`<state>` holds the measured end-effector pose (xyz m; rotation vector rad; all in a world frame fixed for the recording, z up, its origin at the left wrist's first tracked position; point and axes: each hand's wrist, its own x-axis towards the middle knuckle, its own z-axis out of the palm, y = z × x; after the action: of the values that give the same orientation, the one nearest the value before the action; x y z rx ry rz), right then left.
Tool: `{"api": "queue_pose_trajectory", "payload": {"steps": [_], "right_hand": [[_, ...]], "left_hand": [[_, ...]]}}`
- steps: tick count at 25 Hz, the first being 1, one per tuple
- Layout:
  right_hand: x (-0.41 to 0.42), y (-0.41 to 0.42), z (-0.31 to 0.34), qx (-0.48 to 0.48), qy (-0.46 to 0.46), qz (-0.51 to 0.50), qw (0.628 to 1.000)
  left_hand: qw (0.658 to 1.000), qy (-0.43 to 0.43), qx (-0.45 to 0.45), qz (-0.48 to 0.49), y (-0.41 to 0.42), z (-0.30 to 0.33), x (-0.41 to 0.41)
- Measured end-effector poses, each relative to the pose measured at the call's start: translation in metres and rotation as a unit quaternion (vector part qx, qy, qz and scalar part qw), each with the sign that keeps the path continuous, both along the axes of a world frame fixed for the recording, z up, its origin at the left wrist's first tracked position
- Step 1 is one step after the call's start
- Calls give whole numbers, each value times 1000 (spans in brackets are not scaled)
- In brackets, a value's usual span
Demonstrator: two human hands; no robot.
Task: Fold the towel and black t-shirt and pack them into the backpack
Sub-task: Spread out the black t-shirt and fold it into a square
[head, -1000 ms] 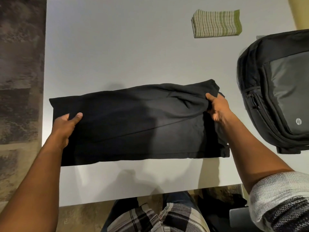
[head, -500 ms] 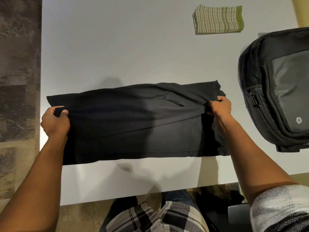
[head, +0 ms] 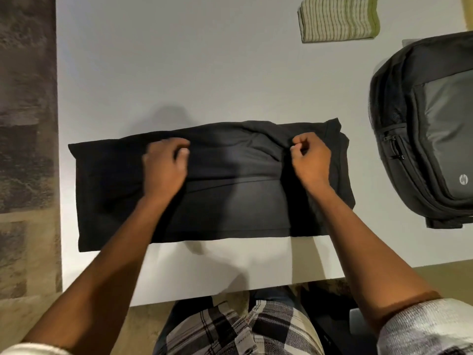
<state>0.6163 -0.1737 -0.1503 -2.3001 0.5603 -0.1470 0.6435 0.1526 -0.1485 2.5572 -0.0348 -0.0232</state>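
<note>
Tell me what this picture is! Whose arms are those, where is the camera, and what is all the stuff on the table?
The camera sits on a person's head and looks down, so you see their own two arms. No robot here. On the white table lies a black t-shirt, folded into a long strip. The left hand and right hand both rest on it, fingers curled, seeming to pinch the cloth. Farther back is a folded green striped towel. On the right lies a black backpack, looking closed.

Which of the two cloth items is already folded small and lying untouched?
The green-striped towel at the table's far edge. The black t-shirt is still a long strip under both hands.
</note>
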Motion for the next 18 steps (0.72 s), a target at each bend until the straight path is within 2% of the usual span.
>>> {"api": "queue_pose_trajectory", "payload": {"steps": [2,3,5,7,9,11,15,18], "right_hand": [[-8,19,-6,57,15,-85,995],[-15,26,-11,99,29,-165,981],[-30,38,-20,207,72,-327,920],[-42,44,-25,324,94,-398,853],[-40,41,-21,414,85,-401,813],[-33,32,-13,463,94,-382,794],[-28,19,-8,468,115,-360,799],[-37,19,-11,447,112,-350,815]], "left_hand": [[994,26,-35,-101,-50,-1,7],[988,37,-31,-145,-74,0,11],[975,63,-20,-210,-112,1,22],[964,105,-2,-243,-133,2,31],[959,138,45,-244,-142,0,38],[951,175,93,-237,-151,-1,40],[936,229,138,-230,-163,5,42],[941,258,78,-206,-158,13,48]]}}
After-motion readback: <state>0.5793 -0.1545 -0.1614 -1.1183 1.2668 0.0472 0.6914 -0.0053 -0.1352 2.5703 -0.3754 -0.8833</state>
